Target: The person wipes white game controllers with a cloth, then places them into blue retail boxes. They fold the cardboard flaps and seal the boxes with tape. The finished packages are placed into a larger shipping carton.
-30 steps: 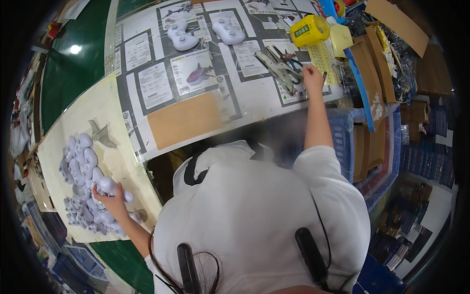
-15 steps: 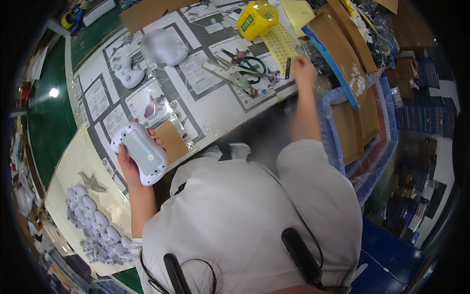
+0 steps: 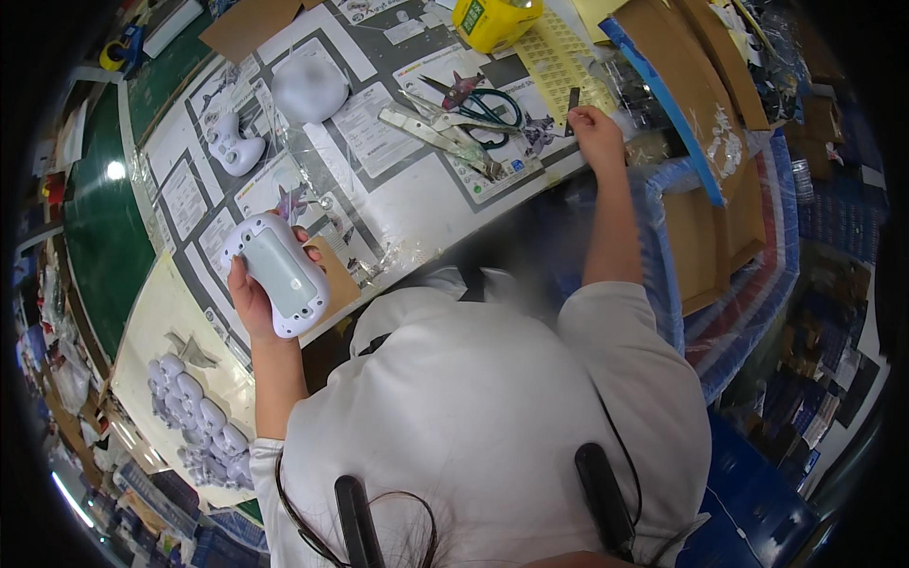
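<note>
In my left hand (image 3: pixel 248 295) is a white game controller (image 3: pixel 276 275), its grey-panelled back turned up and screw holes near its ends. My fingers wrap round its sides, above the near edge of the table. At the table's right, the fingers of my right hand (image 3: pixel 597 137) are pinched at a narrow dark strip (image 3: pixel 573 97), next to a yellow sheet (image 3: pixel 549 71) with rows of small marks. Left of that hand lie dark-handled scissors (image 3: pixel 497 115) and a pale, long-handled tool (image 3: pixel 431 134). Another white controller (image 3: pixel 234 147) lies farther off, beside a rounded white object (image 3: pixel 310 87), partly blurred.
A yellow bottle (image 3: pixel 497 24) stands at the far edge. Open cardboard boxes (image 3: pixel 701 275) and blue-edged wrapping crowd the right. Several white controller shells (image 3: pixel 194 412) are heaped on a pale board (image 3: pixel 133 379) at lower left. Brown cardboard (image 3: pixel 338 275) lies beneath the held controller.
The view has shifted, so the table things sit higher in the picture. My right hand has come down to the lower end of the dark strip. The left still holds the controller.
</note>
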Tool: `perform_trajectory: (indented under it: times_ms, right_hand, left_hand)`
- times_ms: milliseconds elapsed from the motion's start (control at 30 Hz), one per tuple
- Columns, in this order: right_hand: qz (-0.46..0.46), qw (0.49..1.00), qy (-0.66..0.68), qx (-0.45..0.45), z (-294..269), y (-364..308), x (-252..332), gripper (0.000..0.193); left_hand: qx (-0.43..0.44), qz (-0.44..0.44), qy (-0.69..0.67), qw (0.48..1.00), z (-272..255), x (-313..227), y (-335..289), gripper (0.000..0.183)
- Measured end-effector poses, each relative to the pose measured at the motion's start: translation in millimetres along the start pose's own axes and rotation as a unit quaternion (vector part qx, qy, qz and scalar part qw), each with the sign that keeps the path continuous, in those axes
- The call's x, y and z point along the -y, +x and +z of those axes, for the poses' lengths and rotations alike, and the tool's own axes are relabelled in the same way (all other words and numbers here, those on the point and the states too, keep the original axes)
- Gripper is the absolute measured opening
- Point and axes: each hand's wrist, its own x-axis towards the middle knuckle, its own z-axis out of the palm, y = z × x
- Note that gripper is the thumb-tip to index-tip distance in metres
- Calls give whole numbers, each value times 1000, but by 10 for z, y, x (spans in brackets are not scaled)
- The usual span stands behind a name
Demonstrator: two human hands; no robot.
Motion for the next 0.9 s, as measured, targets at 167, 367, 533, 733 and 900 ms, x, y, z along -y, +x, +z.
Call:
perform_trajectory:
  times_ms: [167,367,533,733,900]
  right_hand:
    - [15,999,-21,23,228,75,-209,22]
    - [42,997,-62,21,285,219,-151,23]
    - [-103,938,-300,-141,337,918,-93,21]
    - [-23,870,-488,64,460,1595,3,26]
    - [-238,885,-389,-89,249,1108,203,20]
  left_hand:
    - [-34,10,4,999,-152,21,-36,65]
    - [-86,42,14,995,-165,-9,-108,60]
    - [-144,62,16,987,-234,-30,-172,57]
    - [-166,88,24,982,-233,24,-237,57]
    - [-166,111,28,979,-290,91,-333,58]
